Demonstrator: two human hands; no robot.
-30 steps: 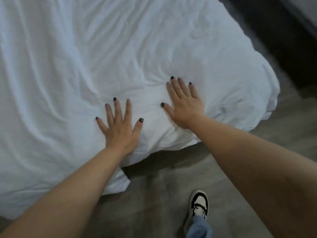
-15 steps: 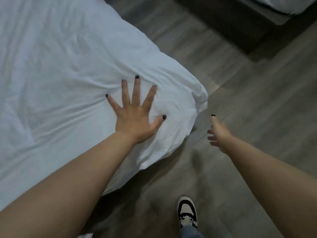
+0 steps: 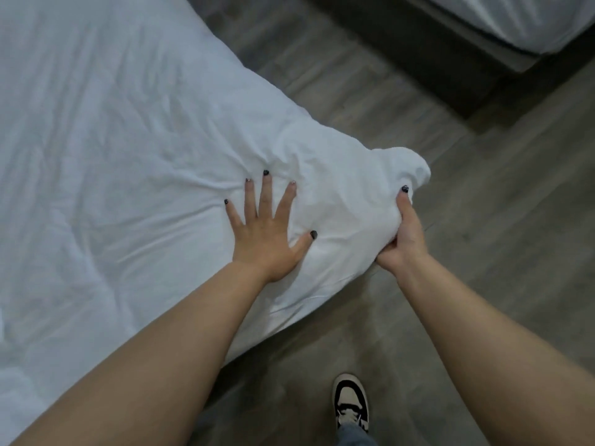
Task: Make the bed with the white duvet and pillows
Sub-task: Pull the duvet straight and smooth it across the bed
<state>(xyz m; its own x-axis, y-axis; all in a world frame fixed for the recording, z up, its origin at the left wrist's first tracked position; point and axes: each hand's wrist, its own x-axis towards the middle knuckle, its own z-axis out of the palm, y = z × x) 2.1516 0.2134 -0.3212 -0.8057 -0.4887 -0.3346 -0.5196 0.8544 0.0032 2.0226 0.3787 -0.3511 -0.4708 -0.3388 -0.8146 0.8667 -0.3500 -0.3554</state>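
Most of the view is the white duvet (image 3: pixel 112 156), spread over the bed and creased in long folds, its near corner bunched and hanging past the edge over the grey wooden floor (image 3: pixel 483 220). No pillows show, so that part of the task looks undone. A second bed (image 3: pixel 531 20) sits in the far corner, well apart.

The left hand (image 3: pixel 267 233) lies flat on the duvet just inside the corner, fingers straight and spread, pressing down. The right hand (image 3: pixel 404 235) grips the bunched corner from the side, thumb on top and fingers curled underneath.

Likely trouble, as I judge it:
- A hard pull by the right hand while the left pins the cloth could drag new creases across the surface.
- If the left hand lifts too soon, the whole duvet may slide toward this side and hang unevenly.
- A loosely held corner could slip and drop to the floor.
- One shoe (image 3: pixel 351 403) stands near the overhang; stepping forward might tread on trailing fabric.
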